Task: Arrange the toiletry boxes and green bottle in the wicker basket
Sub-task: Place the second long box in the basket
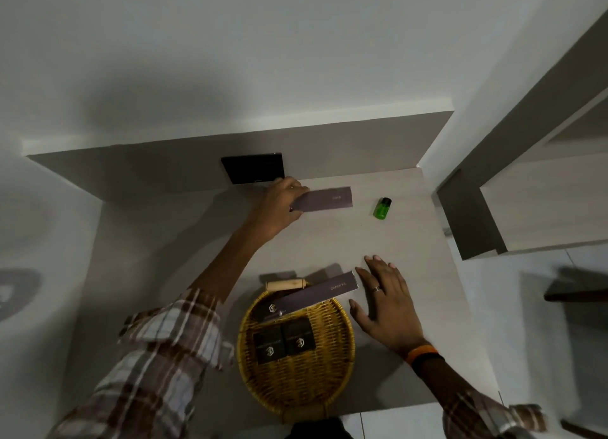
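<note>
A round wicker basket (296,386) sits at the table's near edge. Two small black boxes (283,339) lie flat inside it. A long purple box marked "Dental Kit" (316,293) rests across the basket's far rim and pokes out to the right. My right hand (386,302) lies open on the table, its fingers just beside that box's right end. My left hand (279,208) reaches to the far side and grips the left end of a second long purple box (325,199). A small green bottle (382,207) stands apart, to the right of that box.
A black flat panel (253,168) leans against the back wall behind my left hand. The basket's wooden handle (285,285) shows at its far rim. A grey cabinet (526,202) stands off the table's right edge.
</note>
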